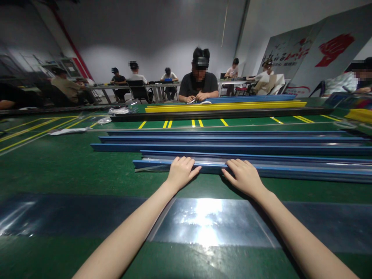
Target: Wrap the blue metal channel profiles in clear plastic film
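A long blue channel-shaped strip [290,171] lies crosswise on the green table in front of me. My left hand [182,170] grips its near wall, the fingers over the top edge and the thumb out to the right. Further right along the same wall, my right hand [243,175] holds on in the same way, its thumb pointing left. The fingertips of both hands are partly hidden behind the edge. A thin clear film edge [154,169] shows at the strip's left end. Between my forearms and beyond them lies a flat clear plastic strip [226,223], shiny with glare.
More blue channel strips [122,147] lie just behind. Farther off are a black strip [247,114] and a yellow strip [226,106]. Crumpled plastic [104,121] lies at the left. A person [198,83] works across the green table [58,166]; other people sit at tables behind.
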Tool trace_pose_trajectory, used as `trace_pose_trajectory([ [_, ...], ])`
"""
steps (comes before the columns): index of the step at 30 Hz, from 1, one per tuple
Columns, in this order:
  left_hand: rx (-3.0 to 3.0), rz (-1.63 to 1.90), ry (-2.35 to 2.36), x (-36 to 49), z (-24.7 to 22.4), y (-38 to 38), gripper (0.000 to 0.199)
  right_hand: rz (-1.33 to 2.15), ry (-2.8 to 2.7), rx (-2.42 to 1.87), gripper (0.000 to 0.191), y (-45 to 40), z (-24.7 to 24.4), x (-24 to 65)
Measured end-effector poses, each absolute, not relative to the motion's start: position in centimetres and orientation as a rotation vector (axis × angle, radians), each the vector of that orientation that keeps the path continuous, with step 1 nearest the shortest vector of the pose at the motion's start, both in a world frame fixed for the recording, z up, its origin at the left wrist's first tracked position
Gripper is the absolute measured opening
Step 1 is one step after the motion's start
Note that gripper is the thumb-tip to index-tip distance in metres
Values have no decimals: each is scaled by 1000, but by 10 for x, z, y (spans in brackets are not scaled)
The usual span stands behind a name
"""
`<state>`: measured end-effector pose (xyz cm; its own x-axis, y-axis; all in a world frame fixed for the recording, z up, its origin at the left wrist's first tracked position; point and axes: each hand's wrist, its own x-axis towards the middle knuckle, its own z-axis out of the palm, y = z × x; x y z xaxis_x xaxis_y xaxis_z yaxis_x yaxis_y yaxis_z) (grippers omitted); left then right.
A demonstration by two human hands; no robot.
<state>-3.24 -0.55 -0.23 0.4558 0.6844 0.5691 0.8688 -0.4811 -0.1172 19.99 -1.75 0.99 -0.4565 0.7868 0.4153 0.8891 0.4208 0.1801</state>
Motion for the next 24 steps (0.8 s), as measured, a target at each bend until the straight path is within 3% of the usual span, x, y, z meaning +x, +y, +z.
trace_pose_trajectory([
  [24, -2329, -647, -1306, -32, -2, -6, 36, -506, -2416, -1465, 31, -18, 11, 199],
])
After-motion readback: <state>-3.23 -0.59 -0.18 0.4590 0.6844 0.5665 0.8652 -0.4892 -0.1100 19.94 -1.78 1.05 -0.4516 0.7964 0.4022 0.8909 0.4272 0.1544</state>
